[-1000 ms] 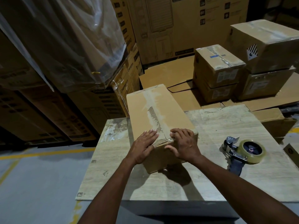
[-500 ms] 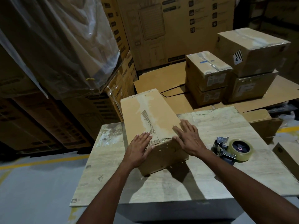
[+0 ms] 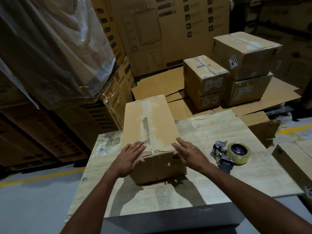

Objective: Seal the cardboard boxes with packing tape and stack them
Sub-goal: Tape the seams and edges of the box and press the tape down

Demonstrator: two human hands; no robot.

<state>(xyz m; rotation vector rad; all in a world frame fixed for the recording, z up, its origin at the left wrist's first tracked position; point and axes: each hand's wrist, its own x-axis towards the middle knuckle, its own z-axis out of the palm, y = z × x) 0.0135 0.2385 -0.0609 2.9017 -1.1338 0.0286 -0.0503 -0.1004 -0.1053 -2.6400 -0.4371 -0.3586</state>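
Observation:
A long brown cardboard box (image 3: 160, 125) lies on the pale wooden table (image 3: 228, 129), its top seam covered by a strip of tape with torn paper along it. My left hand (image 3: 130, 157) lies flat on the box's near left corner, fingers straight. At the near right corner my right hand (image 3: 189, 154) touches the edge with straight fingers, the thumb down the side. A tape dispenser (image 3: 231, 153) with a clear roll rests on the table to the right of the box, apart from both hands.
Behind the table, sealed boxes stand in two stacks (image 3: 205, 73) (image 3: 246, 51) on flattened cardboard. A plastic-wrapped pallet (image 3: 50, 48) rises at the left. Tall printed cartons line the back. Another box (image 3: 293, 159) sits low at the right edge.
Both hands have slid apart from the middle seam at the box's near end out to its near corners. The box and the dispenser stay where they were.

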